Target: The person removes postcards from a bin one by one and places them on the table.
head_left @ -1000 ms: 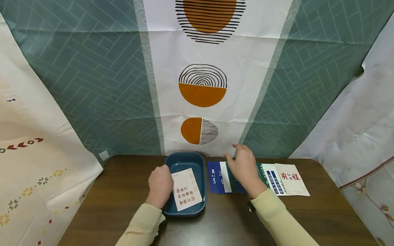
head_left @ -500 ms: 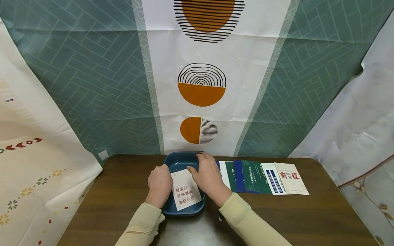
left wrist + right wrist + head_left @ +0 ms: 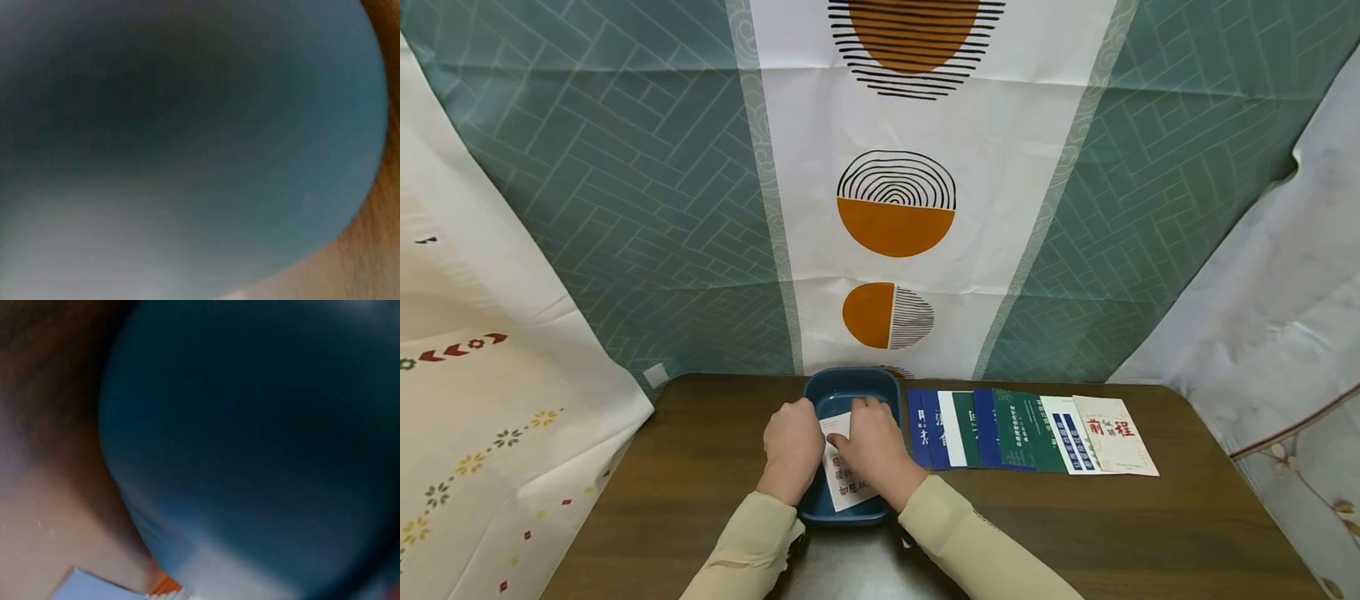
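A dark blue rounded tray (image 3: pixel 852 377) stands on the table in the head view. My left hand (image 3: pixel 793 446) grips its left rim with curled fingers. Inside the tray lies a white card (image 3: pixel 841 493) with red lettering, tilted, its right part covered by my right hand (image 3: pixel 878 450). That hand is over the card, thumb spread away from the fingers and card showing in between; whether it touches the card cannot be made out. The tray's blue wall (image 3: pixel 281 156) fills the left wrist view, and its outer side (image 3: pixel 219 456) fills most of the right wrist view.
Right of the tray, several overlapping cards or booklets (image 3: pixel 1022 429) in blue, green and white lie in a row, ending in a cream one (image 3: pixel 1116 433) with red lettering. They rest on a dark wooden table (image 3: pixel 1075 525). A patterned cloth (image 3: pixel 895 225) hangs behind.
My right hand has moved left from above the row of cards, past the tray's right rim, to over the white card. The left hand stays on the tray's left rim.
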Tool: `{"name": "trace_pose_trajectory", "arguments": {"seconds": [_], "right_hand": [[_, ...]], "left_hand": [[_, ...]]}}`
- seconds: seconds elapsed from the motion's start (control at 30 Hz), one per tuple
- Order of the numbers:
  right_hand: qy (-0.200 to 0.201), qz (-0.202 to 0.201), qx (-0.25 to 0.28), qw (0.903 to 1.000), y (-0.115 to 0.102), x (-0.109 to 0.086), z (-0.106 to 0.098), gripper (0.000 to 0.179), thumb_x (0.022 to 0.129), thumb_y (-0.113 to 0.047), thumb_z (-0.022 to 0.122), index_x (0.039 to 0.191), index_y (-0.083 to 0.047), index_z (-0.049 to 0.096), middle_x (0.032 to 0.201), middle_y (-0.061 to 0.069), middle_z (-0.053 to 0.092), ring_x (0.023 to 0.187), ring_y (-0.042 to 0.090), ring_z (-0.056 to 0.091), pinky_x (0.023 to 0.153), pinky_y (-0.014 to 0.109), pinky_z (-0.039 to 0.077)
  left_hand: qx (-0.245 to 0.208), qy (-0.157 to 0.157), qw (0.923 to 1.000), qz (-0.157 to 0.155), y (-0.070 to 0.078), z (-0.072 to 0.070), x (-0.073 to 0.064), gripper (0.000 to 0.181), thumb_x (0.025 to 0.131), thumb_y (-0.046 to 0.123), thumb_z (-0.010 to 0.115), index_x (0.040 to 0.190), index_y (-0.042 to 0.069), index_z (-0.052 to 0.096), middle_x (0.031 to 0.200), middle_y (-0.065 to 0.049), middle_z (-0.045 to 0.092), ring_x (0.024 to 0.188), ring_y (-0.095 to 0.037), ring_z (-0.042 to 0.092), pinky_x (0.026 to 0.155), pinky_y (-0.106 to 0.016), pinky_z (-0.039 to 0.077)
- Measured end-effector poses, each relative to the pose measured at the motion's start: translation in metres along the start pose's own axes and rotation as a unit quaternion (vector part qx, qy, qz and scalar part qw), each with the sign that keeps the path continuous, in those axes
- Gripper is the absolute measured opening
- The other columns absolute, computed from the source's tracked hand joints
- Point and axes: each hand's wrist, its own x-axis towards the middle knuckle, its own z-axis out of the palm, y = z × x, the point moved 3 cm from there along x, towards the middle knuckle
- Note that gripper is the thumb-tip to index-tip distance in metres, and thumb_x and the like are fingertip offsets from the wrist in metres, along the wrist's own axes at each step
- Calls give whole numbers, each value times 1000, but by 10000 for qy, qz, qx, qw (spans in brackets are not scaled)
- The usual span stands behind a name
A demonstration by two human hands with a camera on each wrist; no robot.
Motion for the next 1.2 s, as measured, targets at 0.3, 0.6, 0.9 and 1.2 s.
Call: {"name": "trace_pose_trajectory", "arguments": {"seconds": [0.3,0.6,0.9,1.2], "right_hand": [[-392,331,-366,9980,5,1,23,75,74,-51,71,120,6,54,111,17,58,96,29,55,82,40,52],[-450,618,-398,9963,10,1,32,93,66,-54,77,126,10,46,109,20,55,96,30,50,82,42,52],[-527,741,-581,9942,10,3,32,96,64,-55,77,126,10,45,107,20,56,96,30,52,81,41,53],[-606,871,-949,9898,8,3,30,96,61,-57,78,125,8,48,104,18,56,89,26,53,74,37,55]], "left_hand": [[6,-133,9999,-55,0,2,2,13,80,7,63,88,-2,69,76,-20,68,63,-33,66,43,-44,48],[-12,-106,9999,-39,0,1,2,14,81,6,61,88,-3,69,78,-21,68,62,-33,66,44,-45,49],[21,-107,9999,-19,1,-1,0,14,80,7,62,88,-3,69,77,-20,68,61,-33,65,43,-44,49],[-5,-116,9999,14,2,-2,-1,13,80,6,62,87,-4,68,76,-21,68,62,-32,65,42,-43,48]]}}
